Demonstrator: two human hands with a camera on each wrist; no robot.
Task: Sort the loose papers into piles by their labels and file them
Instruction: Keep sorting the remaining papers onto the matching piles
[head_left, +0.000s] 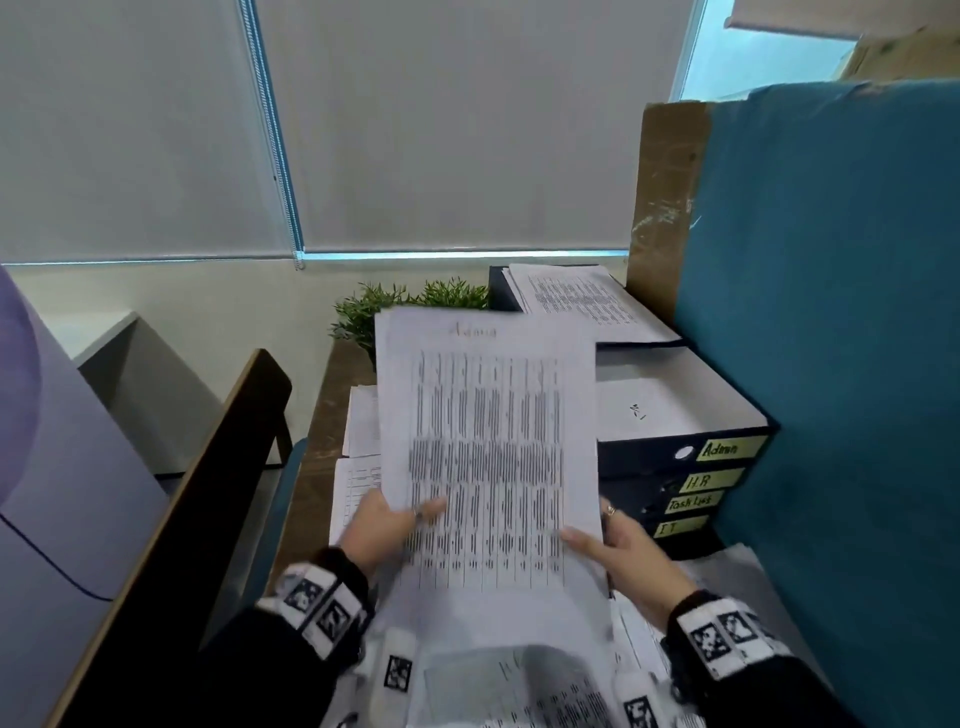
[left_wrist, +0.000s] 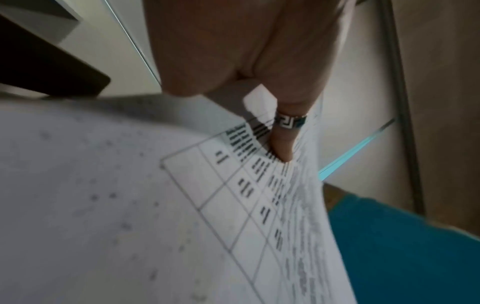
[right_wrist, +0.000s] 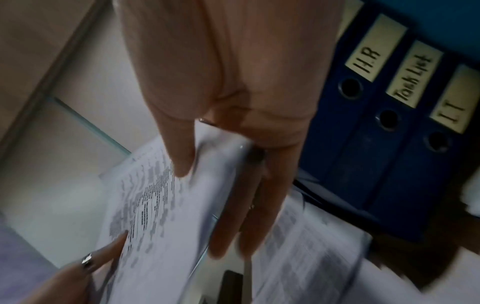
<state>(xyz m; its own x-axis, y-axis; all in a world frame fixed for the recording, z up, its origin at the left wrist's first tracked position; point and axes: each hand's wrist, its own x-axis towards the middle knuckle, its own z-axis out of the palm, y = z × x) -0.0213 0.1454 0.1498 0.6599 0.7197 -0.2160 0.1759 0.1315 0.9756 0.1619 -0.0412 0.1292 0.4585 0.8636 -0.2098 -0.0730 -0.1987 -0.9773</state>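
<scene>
I hold one sheet of paper (head_left: 488, 457) up in the middle of the head picture, with both my hands at its bottom end. My left hand (head_left: 376, 525) pinches the lower left edge, thumb on top of the print, and I wear a ring (left_wrist: 290, 121) on that thumb. My right hand (head_left: 621, 553) pinches the lower right edge, thumb on the front and long fingers behind it. The sheet stands tall, its long side going from my hands up toward the top of the picture. The top end has "Admin" written by hand, and below it are rows of small print too blurry to read. To the right of the sheet is a stack of dark blue binders (head_left: 675, 467) lying flat. Their yellow labels say "Admin" (head_left: 722, 448), "H.R" (head_left: 701, 481), "Task List" (head_left: 691, 502) and "I T" (head_left: 670, 528). More papers (head_left: 582, 296) lie on a binder in the upper middle, just right of a small green plant (head_left: 400, 301). Other loose papers (head_left: 358, 467) lie on the brown desk under the sheet, at the lower left and bottom. A blue board (head_left: 831, 312) stands on the right.
</scene>
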